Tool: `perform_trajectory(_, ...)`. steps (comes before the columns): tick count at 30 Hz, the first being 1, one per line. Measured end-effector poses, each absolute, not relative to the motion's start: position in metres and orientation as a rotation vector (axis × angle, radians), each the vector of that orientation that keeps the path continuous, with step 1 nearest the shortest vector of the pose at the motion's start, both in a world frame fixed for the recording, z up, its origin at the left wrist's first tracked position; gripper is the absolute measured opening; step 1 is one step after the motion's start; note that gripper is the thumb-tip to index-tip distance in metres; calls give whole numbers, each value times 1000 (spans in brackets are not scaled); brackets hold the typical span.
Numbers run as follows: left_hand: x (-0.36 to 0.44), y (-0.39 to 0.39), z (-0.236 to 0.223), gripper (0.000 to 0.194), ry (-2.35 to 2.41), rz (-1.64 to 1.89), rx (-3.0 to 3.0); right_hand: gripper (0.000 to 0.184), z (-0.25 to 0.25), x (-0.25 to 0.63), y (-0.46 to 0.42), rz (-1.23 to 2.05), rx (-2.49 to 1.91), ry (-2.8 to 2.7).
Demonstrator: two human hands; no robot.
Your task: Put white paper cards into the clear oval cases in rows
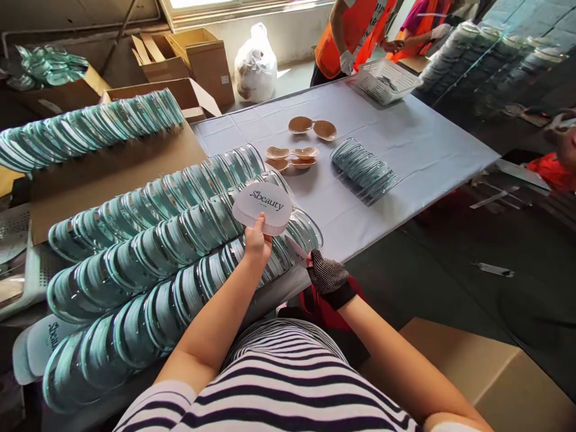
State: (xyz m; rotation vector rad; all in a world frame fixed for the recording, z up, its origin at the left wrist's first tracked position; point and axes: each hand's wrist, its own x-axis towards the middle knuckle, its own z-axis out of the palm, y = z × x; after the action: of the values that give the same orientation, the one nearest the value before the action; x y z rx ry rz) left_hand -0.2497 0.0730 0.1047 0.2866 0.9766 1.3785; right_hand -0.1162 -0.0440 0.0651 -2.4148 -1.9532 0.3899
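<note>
Biggest thing here is the long table (405,150) with its pale, slightly creased cloth; most of the near end is buried under long rows of clear plastic shells (148,258), all round-lobed, glossy and teal-tinted, nested on edge like fallen dominoes; another row lies on flat brown cardboard (112,165) further back. So going by what's on view, a lot of shells are already lined up, though I can't tell how many have cards in them; a smaller shell stack (364,168) sits mid-table just beside a handful of tan cups (297,153), smooth, matte and shallow, lying loose and clearly not packed yet; looks to me like plenty is left.

Far end: a white mesh basket (387,78) and a person in an orange vest (355,33); open cardboard boxes (198,57) and a knotted white bag (255,63) on the floor behind.

Now the small stuff; the left hand (257,240), bare, pinches a thin stack of white branded cards (263,207) from below, held up over the front end of the shell rows; the cards are flat, rounded and printed "beauty". The right hand (328,276), in a dotted black knit glove, pinches the edge of a single card (299,252) right at the front shell.
</note>
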Motion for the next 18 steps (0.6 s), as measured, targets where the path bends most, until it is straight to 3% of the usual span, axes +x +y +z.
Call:
perform_trajectory(3, -251, 73, 102, 41, 956, 1385, 299, 45, 59, -120, -43, 409, -2356, -2008)
perform_trajectory(11, -245, 71, 101, 35, 966, 1385, 324, 32, 54, -128, -20, 928, -2224, -1800)
perform_trajectory(18, -256, 66, 99, 37, 974, 1438, 400, 45, 60, -130, -4, 1753, -1337, -1021)
